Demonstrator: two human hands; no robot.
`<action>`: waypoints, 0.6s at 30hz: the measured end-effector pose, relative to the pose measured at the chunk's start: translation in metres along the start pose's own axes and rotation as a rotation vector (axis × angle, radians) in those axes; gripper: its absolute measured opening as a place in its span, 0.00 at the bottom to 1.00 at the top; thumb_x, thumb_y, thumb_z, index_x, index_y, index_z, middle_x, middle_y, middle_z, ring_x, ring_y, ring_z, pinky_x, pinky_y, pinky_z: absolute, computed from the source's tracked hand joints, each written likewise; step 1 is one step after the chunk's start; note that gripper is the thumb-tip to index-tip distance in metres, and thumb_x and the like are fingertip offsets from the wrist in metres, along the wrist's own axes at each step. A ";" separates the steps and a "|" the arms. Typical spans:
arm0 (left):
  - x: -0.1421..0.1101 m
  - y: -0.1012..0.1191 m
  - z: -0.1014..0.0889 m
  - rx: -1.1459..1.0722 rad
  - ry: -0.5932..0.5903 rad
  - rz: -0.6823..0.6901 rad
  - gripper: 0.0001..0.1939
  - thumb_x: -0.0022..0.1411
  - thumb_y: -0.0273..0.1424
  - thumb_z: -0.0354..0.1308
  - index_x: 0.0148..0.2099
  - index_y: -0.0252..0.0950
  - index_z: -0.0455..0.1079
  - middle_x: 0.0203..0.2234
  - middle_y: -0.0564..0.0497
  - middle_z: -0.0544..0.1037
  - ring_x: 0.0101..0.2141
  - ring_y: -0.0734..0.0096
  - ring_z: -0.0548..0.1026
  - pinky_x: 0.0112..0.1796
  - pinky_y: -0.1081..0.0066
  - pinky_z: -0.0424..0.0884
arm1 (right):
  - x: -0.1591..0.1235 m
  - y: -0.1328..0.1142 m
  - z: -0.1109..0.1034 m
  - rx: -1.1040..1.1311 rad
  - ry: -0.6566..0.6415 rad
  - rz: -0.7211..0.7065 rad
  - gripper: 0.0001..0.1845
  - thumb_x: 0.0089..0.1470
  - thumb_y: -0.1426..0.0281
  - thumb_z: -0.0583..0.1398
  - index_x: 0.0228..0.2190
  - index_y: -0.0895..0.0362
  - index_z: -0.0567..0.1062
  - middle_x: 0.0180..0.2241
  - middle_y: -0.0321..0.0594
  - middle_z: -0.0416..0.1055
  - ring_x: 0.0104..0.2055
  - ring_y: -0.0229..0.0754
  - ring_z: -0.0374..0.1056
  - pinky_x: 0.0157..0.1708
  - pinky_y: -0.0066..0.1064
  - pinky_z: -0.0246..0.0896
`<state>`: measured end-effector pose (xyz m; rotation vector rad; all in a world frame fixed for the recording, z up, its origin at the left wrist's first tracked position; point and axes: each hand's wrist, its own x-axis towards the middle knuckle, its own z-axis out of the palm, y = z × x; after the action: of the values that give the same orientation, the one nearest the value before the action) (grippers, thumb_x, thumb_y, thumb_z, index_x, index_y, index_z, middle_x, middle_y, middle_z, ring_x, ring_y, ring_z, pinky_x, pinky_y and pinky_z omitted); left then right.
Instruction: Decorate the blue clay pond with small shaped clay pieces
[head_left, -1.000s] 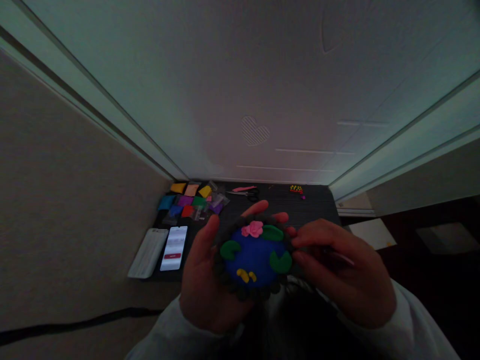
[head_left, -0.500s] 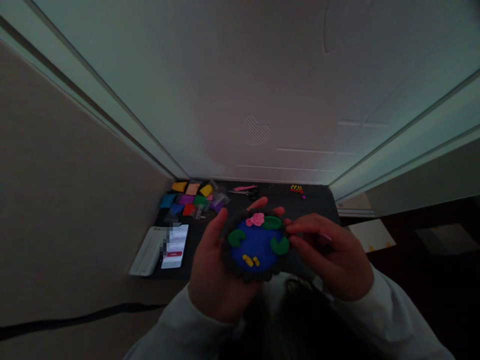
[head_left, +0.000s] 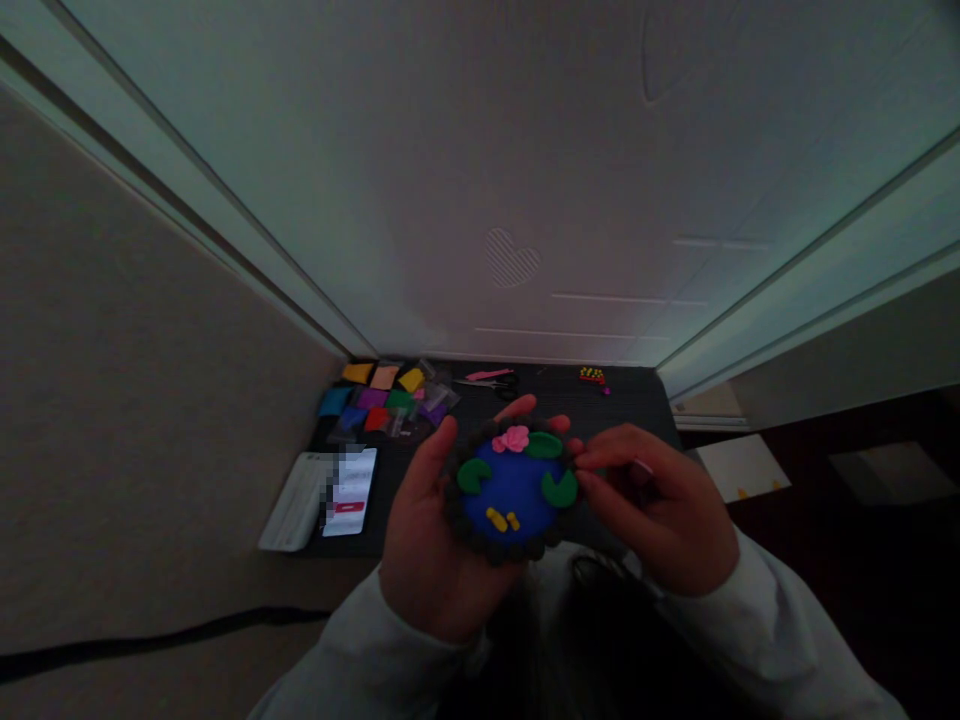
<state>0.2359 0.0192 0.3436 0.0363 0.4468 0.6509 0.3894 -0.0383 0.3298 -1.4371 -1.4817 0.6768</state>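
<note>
A round clay pond model (head_left: pixel 517 487) rests in my left hand (head_left: pixel 431 560), its palm beneath and fingers curled round the far side. The pond has a blue surface and a dark rim of small balls. On it lie green lily pads (head_left: pixel 559 490), a pink flower (head_left: pixel 513 439) and two small yellow pieces (head_left: pixel 501 520). My right hand (head_left: pixel 664 510) has thumb and forefinger pinched at the pond's right rim. Whether a separate small piece is between those fingertips cannot be made out.
Coloured clay packets (head_left: pixel 373 398) lie at the dark table's (head_left: pixel 630 410) back left. Scissors (head_left: pixel 491 384) and a pink strip (head_left: pixel 489 374) are at the back. A red piece with yellow dots (head_left: pixel 592 376) is at the back right. A phone (head_left: pixel 350 492) lies at the left edge.
Both hands and the clay pond stay almost in place. My right hand has shifted very slightly left and up, still at the rim.
</note>
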 end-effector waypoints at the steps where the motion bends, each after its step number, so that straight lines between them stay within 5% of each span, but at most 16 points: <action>1: 0.000 0.000 0.000 0.001 -0.004 0.002 0.22 0.60 0.39 0.40 0.53 0.36 0.61 0.40 0.43 0.74 0.42 0.60 0.71 0.45 0.61 0.63 | 0.000 0.000 0.000 -0.004 -0.001 -0.007 0.07 0.46 0.77 0.57 0.30 0.55 0.69 0.30 0.39 0.69 0.33 0.39 0.66 0.29 0.30 0.62; 12: 0.005 -0.001 -0.005 0.009 -0.003 0.012 0.22 0.60 0.39 0.41 0.52 0.34 0.62 0.40 0.43 0.74 0.43 0.59 0.71 0.45 0.60 0.64 | 0.001 -0.001 0.000 -0.081 -0.025 -0.014 0.07 0.46 0.77 0.57 0.31 0.56 0.70 0.30 0.38 0.69 0.31 0.37 0.66 0.30 0.28 0.62; 18: 0.009 -0.002 -0.014 0.005 -0.033 0.029 0.21 0.60 0.38 0.40 0.50 0.34 0.64 0.43 0.41 0.73 0.44 0.57 0.69 0.44 0.56 0.63 | -0.002 0.005 0.003 0.103 0.005 0.111 0.07 0.49 0.73 0.56 0.33 0.54 0.69 0.31 0.37 0.69 0.32 0.37 0.65 0.30 0.28 0.61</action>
<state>0.2375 0.0210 0.3274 0.0580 0.4168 0.6766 0.3884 -0.0386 0.3236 -1.4485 -1.3514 0.8054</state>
